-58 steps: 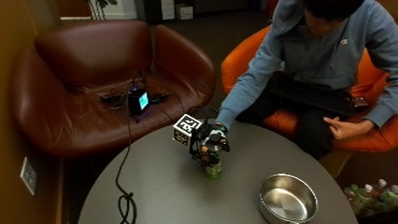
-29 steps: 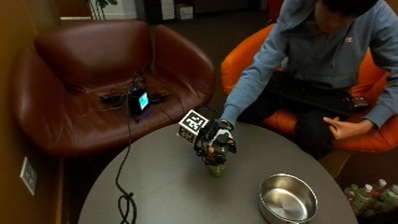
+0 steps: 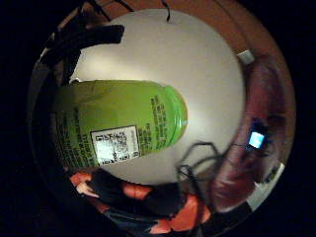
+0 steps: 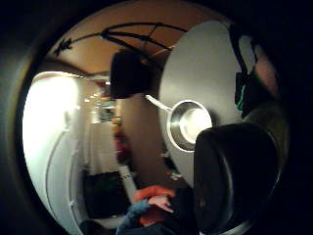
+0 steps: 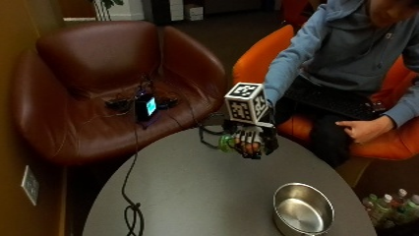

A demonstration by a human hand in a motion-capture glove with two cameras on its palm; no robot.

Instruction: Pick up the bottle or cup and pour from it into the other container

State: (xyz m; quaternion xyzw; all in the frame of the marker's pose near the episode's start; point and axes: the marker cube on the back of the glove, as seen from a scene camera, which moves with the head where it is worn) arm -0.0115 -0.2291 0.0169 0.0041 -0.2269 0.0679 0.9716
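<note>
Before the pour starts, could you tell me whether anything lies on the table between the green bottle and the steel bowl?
Nothing visible does. The gloved right hand holds the green bottle above the table, and only bare tabletop lies between it and the steel bowl.

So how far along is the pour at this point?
The pick-up looks done: the black-gloved right hand holds the green plastic bottle in the air over the round grey table. Pouring is left: the bottle is not over the steel bowl, which looks empty.

A lounge: brown leather armchair [image 5: 111,83], orange armchair [image 5: 386,142], round grey table [image 5: 196,196], dark floor.
</note>
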